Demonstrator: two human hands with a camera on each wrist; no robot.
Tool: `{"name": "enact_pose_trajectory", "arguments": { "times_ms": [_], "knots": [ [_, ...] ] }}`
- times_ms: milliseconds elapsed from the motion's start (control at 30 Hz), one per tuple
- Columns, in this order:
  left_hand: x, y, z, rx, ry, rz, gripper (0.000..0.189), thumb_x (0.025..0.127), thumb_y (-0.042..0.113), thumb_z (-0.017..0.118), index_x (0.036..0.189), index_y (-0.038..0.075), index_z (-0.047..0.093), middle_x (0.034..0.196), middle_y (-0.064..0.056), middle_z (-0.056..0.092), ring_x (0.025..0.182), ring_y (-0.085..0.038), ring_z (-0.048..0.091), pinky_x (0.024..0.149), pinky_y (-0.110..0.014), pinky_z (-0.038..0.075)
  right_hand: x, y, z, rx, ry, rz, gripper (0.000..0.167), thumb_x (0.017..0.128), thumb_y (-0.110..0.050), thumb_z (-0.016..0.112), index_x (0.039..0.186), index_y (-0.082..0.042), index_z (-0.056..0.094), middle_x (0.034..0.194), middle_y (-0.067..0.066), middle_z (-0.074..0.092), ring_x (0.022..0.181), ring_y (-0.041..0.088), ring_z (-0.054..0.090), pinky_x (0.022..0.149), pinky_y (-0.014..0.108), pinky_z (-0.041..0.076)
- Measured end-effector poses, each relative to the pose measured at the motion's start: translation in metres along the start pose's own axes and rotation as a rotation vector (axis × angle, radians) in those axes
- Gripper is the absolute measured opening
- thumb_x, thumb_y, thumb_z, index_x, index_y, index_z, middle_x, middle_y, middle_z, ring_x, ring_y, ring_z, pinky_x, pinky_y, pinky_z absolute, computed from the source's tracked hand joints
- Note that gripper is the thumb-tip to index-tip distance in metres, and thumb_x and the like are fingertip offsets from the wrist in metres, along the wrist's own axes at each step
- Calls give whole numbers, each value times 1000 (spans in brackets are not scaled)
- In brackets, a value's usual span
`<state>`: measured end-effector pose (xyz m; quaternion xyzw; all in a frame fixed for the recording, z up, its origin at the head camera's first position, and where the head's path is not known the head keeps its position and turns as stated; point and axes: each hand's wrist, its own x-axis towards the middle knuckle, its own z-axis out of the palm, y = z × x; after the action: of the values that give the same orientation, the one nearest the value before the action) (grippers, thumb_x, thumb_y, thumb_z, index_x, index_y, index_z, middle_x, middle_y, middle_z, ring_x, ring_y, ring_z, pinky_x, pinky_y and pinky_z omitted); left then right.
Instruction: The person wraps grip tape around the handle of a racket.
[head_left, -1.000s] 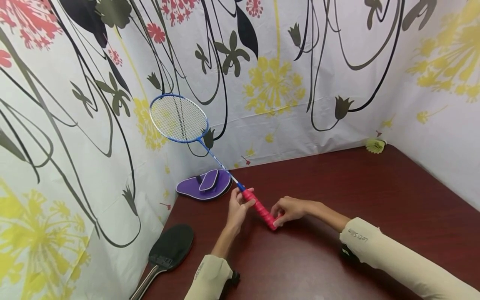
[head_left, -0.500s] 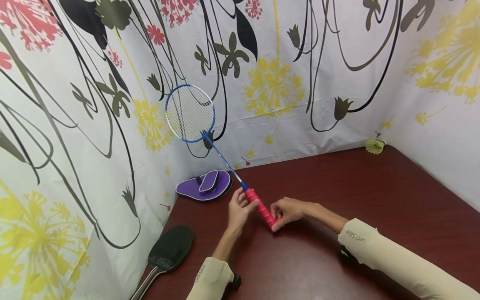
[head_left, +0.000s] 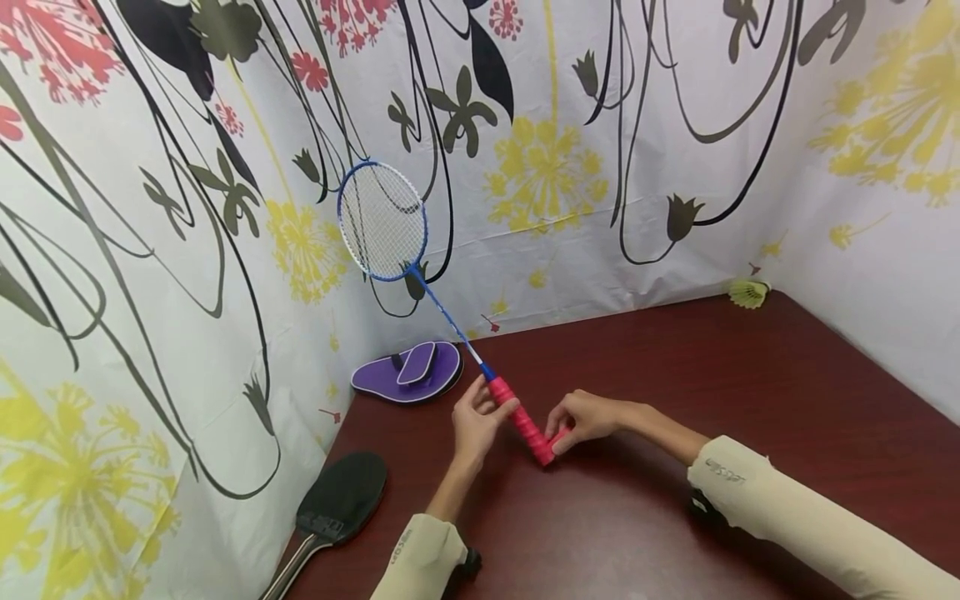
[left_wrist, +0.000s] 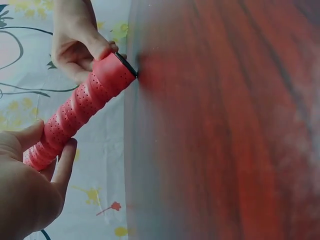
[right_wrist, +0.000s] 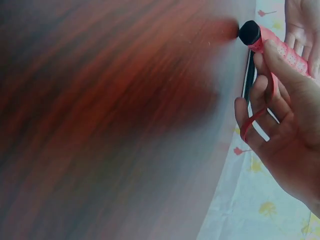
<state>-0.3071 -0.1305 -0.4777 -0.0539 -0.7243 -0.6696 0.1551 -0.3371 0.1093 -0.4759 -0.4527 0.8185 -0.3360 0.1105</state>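
A blue and white badminton racket (head_left: 450, 319) slants up to the left, its strung head in front of the patterned wall sheet. Its handle (left_wrist: 75, 112) is wound with perforated red grip tape in overlapping turns. My left hand (head_left: 474, 427) holds the upper handle between thumb and fingers. At the butt end, my right hand (head_left: 588, 415) pinches the tape, and in the right wrist view a loose red strip (right_wrist: 256, 115) of it runs through the fingers. A black end cap (right_wrist: 250, 33) closes the handle's bottom, close over the table.
A purple paddle case (head_left: 375, 375) lies at the table's back left corner. Nearer, a black table tennis paddle (head_left: 348, 492) lies by the left edge. The yellow shuttlecock (head_left: 748, 292) sits at the back right corner. Patterned sheets hang behind the dark red table (head_left: 637, 517).
The racket head has swung up and to the right, and its face has turned. The right hand has drawn slightly away from the butt, showing a short red strip between them.
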Motion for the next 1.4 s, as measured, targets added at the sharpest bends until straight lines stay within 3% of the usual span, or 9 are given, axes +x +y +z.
{"name": "enact_pose_trajectory", "arguments": {
  "times_ms": [67, 167, 300, 400, 633, 900, 1067, 1267, 1400],
  "knots": [
    [-3, 9, -2, -17, -18, -19, 73, 82, 0, 87, 147, -3, 54, 123, -26, 70, 108, -44, 70, 78, -32, 62, -2, 0, -1, 16, -3, 3, 12, 89, -25, 85, 97, -18, 79, 76, -11, 74, 67, 2, 64, 60, 17, 50],
    [-2, 11, -3, -46, -39, -38, 74, 83, -3, 84, 149, -4, 51, 127, -29, 68, 108, -44, 69, 77, -33, 63, -3, 0, -1, 58, -7, 14, 12, 90, -22, 83, 99, -16, 78, 75, -8, 75, 64, 12, 69, 57, 19, 51],
    [3, 0, -3, -94, -59, -35, 74, 84, -5, 83, 151, 0, 51, 128, -27, 67, 101, -32, 71, 80, -40, 63, -4, -1, -1, 108, -9, 30, 11, 91, -19, 82, 99, -13, 78, 74, -1, 76, 63, 29, 72, 54, 20, 53],
    [3, 1, -3, -122, -72, -46, 74, 84, -6, 82, 151, 1, 51, 128, -27, 67, 97, -25, 71, 81, -45, 62, -5, -1, -1, 116, -18, 23, 11, 93, -19, 80, 101, -12, 78, 76, 2, 77, 65, 32, 72, 55, 19, 52],
    [4, 4, -3, -108, -77, -42, 76, 84, -7, 82, 152, 0, 50, 128, -26, 67, 96, -21, 71, 80, -42, 62, -5, 0, -3, 85, -10, 2, 11, 96, -18, 76, 104, -11, 78, 80, 1, 78, 67, 27, 73, 57, 21, 55],
    [4, 4, -2, -58, -142, -14, 67, 90, -7, 75, 151, 0, 49, 134, -25, 65, 114, -34, 69, 84, -27, 60, 1, -6, 0, 31, 6, 22, 12, 92, -20, 82, 100, -12, 78, 81, -3, 78, 74, 10, 73, 63, 18, 51],
    [3, 8, -1, -54, -132, -26, 55, 90, -9, 69, 141, -3, 49, 132, -23, 67, 115, -37, 64, 81, -25, 56, 3, -6, 2, -7, 31, -2, 15, 89, -22, 84, 98, -11, 78, 84, -6, 78, 78, 8, 73, 68, 18, 54],
    [-6, 29, -4, -88, -131, -71, 51, 87, -14, 62, 136, -8, 48, 132, -29, 65, 113, -35, 64, 85, -28, 55, 6, -9, 6, 19, 40, 20, 17, 87, -24, 87, 93, -12, 76, 80, -5, 77, 74, 10, 72, 65, 18, 53],
    [-13, 41, -5, -100, -120, -61, 50, 85, -13, 61, 133, -11, 48, 129, -31, 65, 115, -38, 64, 85, -29, 55, 7, -12, 7, 10, 54, 37, 21, 84, -25, 89, 89, -11, 74, 76, -7, 74, 71, 10, 69, 64, 18, 51]
  ]
}}
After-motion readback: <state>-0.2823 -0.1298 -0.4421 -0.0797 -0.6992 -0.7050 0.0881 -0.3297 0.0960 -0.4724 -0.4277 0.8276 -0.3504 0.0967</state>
